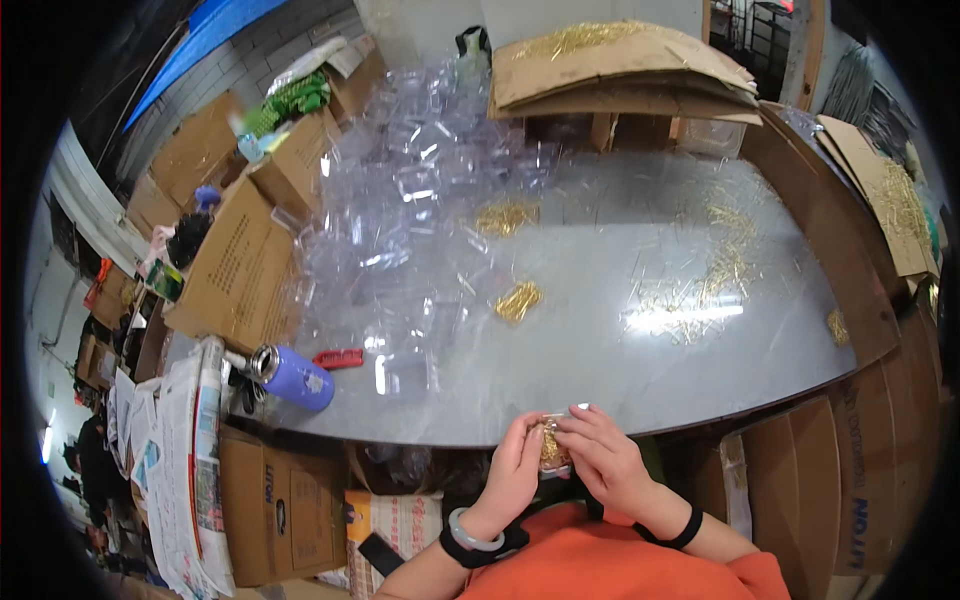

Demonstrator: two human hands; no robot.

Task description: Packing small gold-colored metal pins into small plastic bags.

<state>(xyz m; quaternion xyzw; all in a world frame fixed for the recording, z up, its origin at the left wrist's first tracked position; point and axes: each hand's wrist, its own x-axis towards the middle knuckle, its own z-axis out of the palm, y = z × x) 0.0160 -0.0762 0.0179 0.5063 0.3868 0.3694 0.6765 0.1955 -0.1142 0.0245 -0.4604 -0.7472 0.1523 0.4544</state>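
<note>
At the near edge of the table, my left hand (514, 468) is closed round one side of a small clear plastic box (553, 472). My right hand (603, 458) grips its other side, with the fingers laid over the rim. Thin gold-coloured sticks (550, 443) fill the part of the box that shows between my hands. Beyond them on the table lies a small gold bundle (518, 301) of the same kind of sticks. Farther back is a second gold pile (507, 217). Many clear plastic boxes (385, 215) are heaped on the table's left half.
Loose gold sticks (700, 300) are scattered over the right of the grey table (590, 370). At the left front, a purple bottle (300, 378) lies on its side beside a red tool (338, 358). Cardboard sheets (620, 75) stand at the back, and a cardboard wall (820, 220) borders the right.
</note>
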